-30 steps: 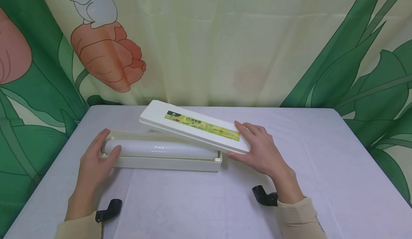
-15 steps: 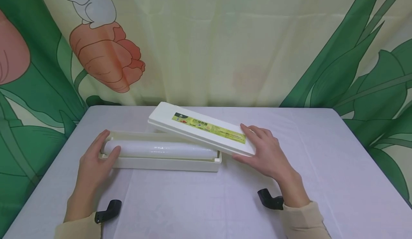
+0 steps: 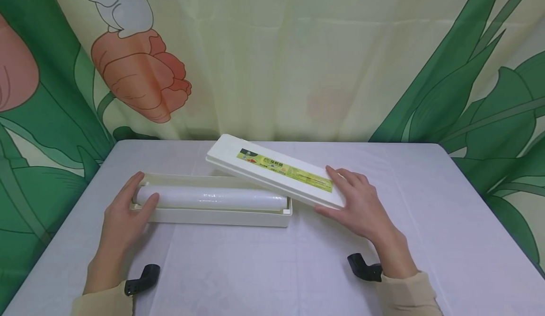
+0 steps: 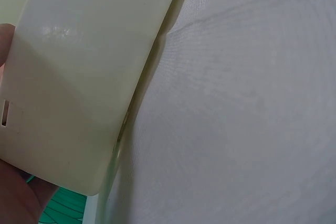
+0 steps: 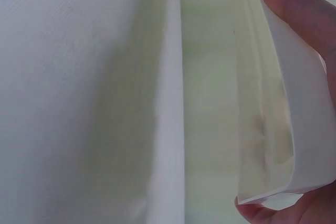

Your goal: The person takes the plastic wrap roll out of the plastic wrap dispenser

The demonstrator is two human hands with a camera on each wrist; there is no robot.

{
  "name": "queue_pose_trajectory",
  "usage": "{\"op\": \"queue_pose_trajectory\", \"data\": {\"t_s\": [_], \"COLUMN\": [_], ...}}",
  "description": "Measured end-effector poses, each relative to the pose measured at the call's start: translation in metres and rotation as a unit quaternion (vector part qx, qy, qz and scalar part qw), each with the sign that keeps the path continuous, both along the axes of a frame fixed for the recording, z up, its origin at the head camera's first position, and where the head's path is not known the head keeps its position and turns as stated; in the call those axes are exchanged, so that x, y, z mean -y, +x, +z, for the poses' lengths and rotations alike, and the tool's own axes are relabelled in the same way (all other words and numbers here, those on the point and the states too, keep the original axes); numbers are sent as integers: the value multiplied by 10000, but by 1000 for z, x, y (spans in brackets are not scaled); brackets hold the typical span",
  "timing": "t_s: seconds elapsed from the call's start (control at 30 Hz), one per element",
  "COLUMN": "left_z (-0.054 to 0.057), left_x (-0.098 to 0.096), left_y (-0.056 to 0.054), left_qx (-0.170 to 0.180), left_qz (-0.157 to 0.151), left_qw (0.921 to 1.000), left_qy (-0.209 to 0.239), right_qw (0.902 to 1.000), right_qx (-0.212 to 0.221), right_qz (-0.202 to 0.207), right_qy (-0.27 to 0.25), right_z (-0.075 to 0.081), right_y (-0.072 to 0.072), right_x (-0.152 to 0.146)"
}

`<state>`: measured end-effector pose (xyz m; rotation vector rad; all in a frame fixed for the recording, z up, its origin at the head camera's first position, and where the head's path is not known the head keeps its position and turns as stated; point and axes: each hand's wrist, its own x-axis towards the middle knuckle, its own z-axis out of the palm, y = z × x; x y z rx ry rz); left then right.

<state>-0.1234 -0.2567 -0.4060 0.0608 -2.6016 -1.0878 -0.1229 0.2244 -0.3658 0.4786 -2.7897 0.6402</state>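
My left hand (image 3: 123, 221) holds the left end of a long cream-white box (image 3: 221, 217), thumb at the front corner and fingers at the far side. A shiny white roll of cling film (image 3: 213, 197) lies lengthwise inside. With my right hand (image 3: 362, 207) I grip the near right end of the box's white lid (image 3: 272, 177), which carries a yellow-green label (image 3: 294, 171). Slanted, the lid overlaps the box's back right part. In the left wrist view the box wall (image 4: 94, 66) fills the left side; the right wrist view shows the lid's end (image 5: 310, 124) between thumb and fingers.
A white cloth (image 3: 238, 268) covers the table. Behind it hangs a curtain (image 3: 272, 70) printed with a carrot, a rabbit and green leaves. Each wrist wears a black camera mount (image 3: 146, 279) near a beige sleeve (image 3: 104, 304).
My right hand has drawn the lid to the right and slightly toward me, so more of the box's back edge shows. My left hand and the box have stayed put.
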Motion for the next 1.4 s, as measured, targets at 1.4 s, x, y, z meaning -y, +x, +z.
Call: {"op": "queue_pose_trajectory", "data": {"t_s": [1.4], "left_z": [1], "left_x": [0], "left_y": [1], "left_qx": [117], "left_qz": [8], "left_qw": [9999], "left_qy": [-33], "right_qw": [9990], "right_qx": [148], "right_qz": [-409], "right_qy": [-57], "right_z": [-2], "right_y": [13], "right_x": [-21]}}
